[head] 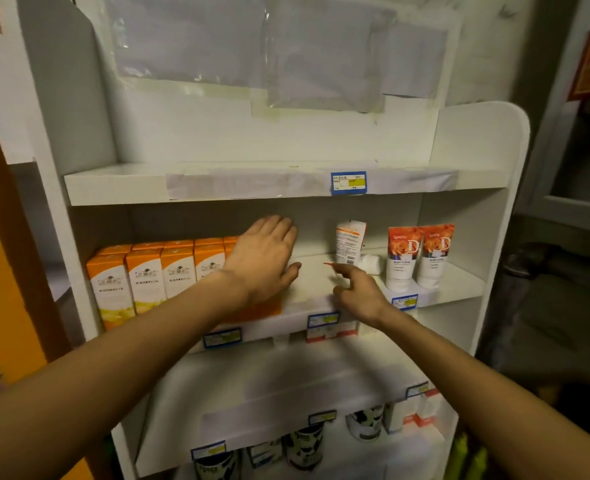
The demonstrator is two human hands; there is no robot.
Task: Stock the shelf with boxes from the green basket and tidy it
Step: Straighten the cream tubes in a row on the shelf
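The left hand (264, 259) lay flat w/ fingers straight and together against the right end of the row of orange boxes (162, 275) on the middle shelf (459, 289), prob. to press the row tight toward the left wall and square it up. The right hand (357, 292) hovered just beside it over the bare stretch of shelf, index finger pointing out, other fingers loosely curled, holding nothing; it looked ready to steady or nudge the last box. The boxes stood upright, tall and narrow, orange tops w/ white mid panels and yellow bottoms, approx. two rows deep, faces fwd. The rightmost box was mostly hidden behind the left hand. The green basket wasn't in view. Right of the gap, a white tube (350, 242) leaned, w/ two rose-print tubes (419, 256) beyond.
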